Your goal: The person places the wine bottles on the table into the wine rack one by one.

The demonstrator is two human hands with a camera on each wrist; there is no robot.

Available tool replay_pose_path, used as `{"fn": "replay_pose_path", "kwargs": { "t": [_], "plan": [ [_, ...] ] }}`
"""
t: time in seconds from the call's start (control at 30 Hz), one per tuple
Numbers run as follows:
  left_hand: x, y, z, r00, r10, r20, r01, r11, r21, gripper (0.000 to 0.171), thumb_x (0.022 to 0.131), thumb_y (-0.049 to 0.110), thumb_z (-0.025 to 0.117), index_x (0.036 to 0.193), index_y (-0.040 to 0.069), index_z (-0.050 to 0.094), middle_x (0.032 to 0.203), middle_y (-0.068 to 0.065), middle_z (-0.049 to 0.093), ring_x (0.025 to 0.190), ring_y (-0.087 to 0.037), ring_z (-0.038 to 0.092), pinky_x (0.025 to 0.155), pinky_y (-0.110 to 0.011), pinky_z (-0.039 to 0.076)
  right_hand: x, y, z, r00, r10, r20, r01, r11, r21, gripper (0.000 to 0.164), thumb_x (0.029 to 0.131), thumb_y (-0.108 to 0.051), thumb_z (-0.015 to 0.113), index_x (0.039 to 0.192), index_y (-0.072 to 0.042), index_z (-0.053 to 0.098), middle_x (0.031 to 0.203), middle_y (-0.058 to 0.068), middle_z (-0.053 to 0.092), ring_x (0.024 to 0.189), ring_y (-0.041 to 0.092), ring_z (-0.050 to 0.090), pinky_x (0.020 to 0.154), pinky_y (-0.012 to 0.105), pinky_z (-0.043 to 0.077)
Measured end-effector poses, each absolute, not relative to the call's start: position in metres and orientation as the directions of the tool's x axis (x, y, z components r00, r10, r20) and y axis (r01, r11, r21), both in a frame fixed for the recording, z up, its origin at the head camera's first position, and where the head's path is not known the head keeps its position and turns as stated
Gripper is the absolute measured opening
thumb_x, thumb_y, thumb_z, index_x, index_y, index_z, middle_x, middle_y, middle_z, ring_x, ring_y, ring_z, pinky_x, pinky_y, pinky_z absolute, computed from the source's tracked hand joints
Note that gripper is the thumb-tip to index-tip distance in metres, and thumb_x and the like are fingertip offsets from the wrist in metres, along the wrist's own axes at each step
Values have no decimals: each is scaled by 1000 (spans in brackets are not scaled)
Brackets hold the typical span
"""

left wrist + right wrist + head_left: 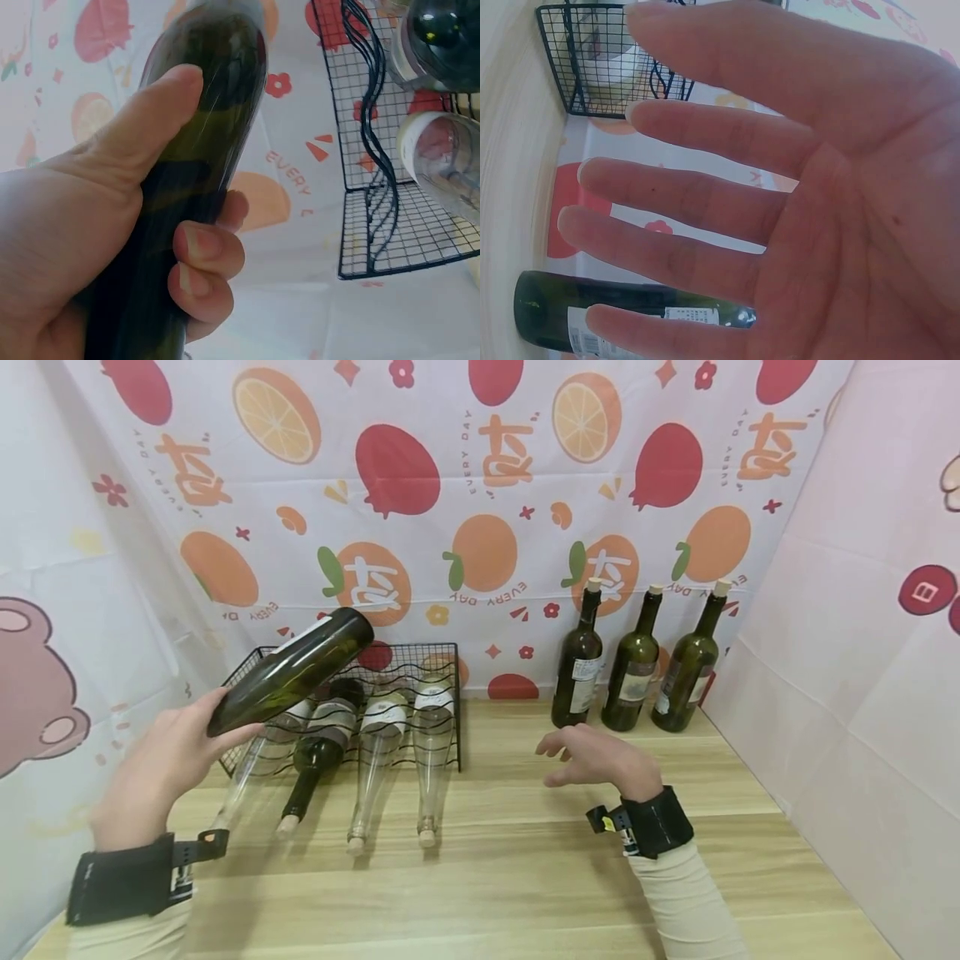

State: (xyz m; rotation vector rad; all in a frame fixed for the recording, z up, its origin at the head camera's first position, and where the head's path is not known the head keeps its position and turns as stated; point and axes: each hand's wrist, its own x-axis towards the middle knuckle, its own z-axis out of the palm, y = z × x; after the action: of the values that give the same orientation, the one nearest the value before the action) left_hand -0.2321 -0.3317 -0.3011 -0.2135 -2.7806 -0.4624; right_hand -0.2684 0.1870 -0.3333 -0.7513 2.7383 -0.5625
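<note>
My left hand (168, 758) grips a dark green wine bottle (296, 668) by its neck end, the thick base tilted up to the right above the rack. In the left wrist view the thumb and curled fingers wrap the green glass (206, 142). Below it, a black wire bottle rack (459, 727) holds several bottles lying with corked necks toward me: a green bottle (318, 752) and clear ones, such as this clear bottle (433, 735). My right hand (600, 758) hovers over the table with fingers extended and holds nothing; a standing green bottle (577, 677) is nearest to it.
Two more corked green bottles, a middle one (633, 672) and a right one (688, 672), stand at the back right by the corner. A fruit-print cloth (495, 635) hangs behind the wooden table (510, 877), and pale cloth walls (840, 693) close off both sides.
</note>
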Motion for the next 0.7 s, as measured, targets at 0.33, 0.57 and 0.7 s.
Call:
{"fn": "replay_pose_path", "kwargs": {
  "t": [0.33,0.57,0.7],
  "plan": [
    [-233,-346,-307,-944,44,328,141,950,279,64,101,47,64,138,-3,49,93,-31,66,67,-32,60,50,-34,37,-268,187,-334,-843,-519,-137,-421,797,-433,42,91,-25,80,129,-11,70,128,11,72,117,32,68,93,43,58],
    [-233,-354,-312,-963,28,268,109,950,292,69,101,50,61,140,-6,46,88,-27,65,65,-29,58,51,-35,38,-266,187,-336,-843,-519,-138,-415,793,-446,41,91,-24,80,128,-12,70,129,10,71,118,31,68,94,44,58],
    [-234,-359,-314,-969,5,247,83,949,303,72,101,51,61,140,-8,46,89,-29,65,67,-31,59,52,-34,37,-265,186,-336,-840,-528,-124,-428,786,-446,41,91,-24,80,129,-11,70,128,10,72,116,31,68,94,43,58]
  ]
}}
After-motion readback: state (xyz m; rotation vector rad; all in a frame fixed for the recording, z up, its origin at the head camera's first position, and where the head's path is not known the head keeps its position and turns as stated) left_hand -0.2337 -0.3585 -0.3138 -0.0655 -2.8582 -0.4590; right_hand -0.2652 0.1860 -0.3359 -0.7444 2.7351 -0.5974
